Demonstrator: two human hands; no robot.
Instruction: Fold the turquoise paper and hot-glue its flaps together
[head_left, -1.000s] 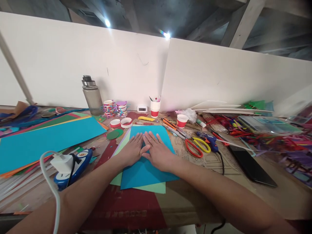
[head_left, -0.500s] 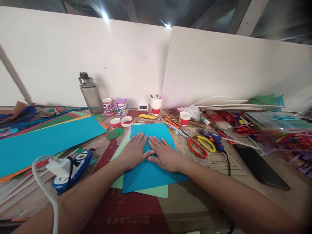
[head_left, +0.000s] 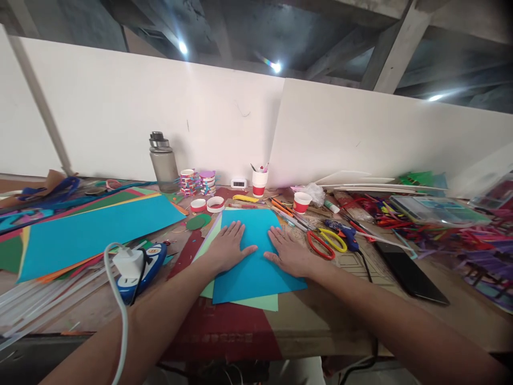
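Note:
A blue sheet of paper (head_left: 256, 246) lies in front of me, on top of a pale green sheet (head_left: 260, 303) whose edges stick out at the left and bottom. My left hand (head_left: 229, 248) rests flat on the left part of the blue sheet, fingers stretched out. Flat on its right edge lies my right hand (head_left: 289, 252), palm down with fingers extended. Neither hand holds anything. Red-and-yellow-handled scissors (head_left: 326, 241) lie just right of my right hand. Green paper discs (head_left: 199, 221) are beyond my left hand.
To the left are stacked coloured sheets (head_left: 100, 230) and a power strip (head_left: 154, 267) with a white charger. A bottle (head_left: 163, 168), a pencil cup (head_left: 259, 182) and a paper cup (head_left: 302, 203) stand behind. At right lie a glue gun (head_left: 347, 235), a phone (head_left: 412, 272) and a plastic case (head_left: 436, 208).
My hands have moved apart: the thumbs nearly met over the middle of the blue sheet, and now a wide gap separates them. The camera view has tilted up and shifted slightly left.

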